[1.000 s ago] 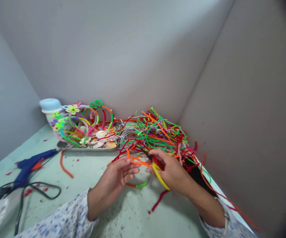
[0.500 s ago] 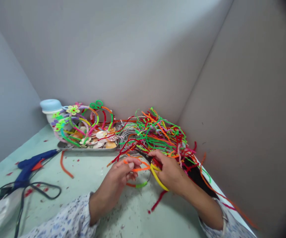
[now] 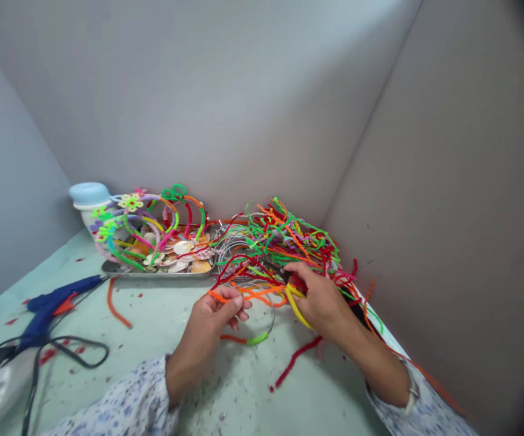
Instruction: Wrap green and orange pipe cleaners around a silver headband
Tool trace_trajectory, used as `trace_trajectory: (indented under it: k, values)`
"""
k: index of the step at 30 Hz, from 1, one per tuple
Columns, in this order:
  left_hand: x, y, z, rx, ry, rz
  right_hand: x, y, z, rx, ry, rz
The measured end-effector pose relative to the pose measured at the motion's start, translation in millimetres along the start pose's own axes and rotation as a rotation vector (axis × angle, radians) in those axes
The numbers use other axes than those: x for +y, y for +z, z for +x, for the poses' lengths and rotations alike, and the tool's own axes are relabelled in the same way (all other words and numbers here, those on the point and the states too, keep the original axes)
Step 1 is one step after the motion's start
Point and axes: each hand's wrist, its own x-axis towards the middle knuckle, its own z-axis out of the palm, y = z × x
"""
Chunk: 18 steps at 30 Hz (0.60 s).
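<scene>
Between the thumb and fingers of my left hand [image 3: 218, 318] is an orange pipe cleaner [image 3: 262, 293], bent into strands that stretch toward my right hand [image 3: 325, 303]. My right hand is closed around pliers [image 3: 297, 309] with yellow and red handles; their dark jaws point up and left over the pile. Just below my hands, a wire hoop [image 3: 257, 340] partly wrapped in orange and green lies on the table, its upper part hidden. A dark red pipe cleaner [image 3: 295, 361] rests below the pliers.
A tangled heap of coloured pipe cleaners [image 3: 293, 236] lies behind my hands, beside bare wire hoops [image 3: 232, 251]. At left are a metal tray [image 3: 162, 275] of shells, decorated headbands [image 3: 152, 203], a blue-lidded white container [image 3: 89, 197] and a blue glue gun [image 3: 43, 318] with its cord.
My left hand has moved left and my right hand slightly right, so the orange strands between them are stretched longer. The pliers have moved along with my right hand.
</scene>
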Motion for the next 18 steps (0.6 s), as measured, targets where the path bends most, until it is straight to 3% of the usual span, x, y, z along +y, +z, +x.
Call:
trace_trajectory:
  k: [6,13,18]
  values:
    - [1.0,-2.4,2.0,0.093,0.011,-0.104,17.5,-20.6,7.4,-0.002,0.012,0.045]
    - [4.9,-2.6,4.2,0.04,-0.042,-0.241,18.1,-21.7,6.1,-0.028,0.007,0.223]
    - [5.7,-2.6,6.1,0.043,-0.068,-0.211,20.0,-25.2,6.1,0.01,0.036,0.221]
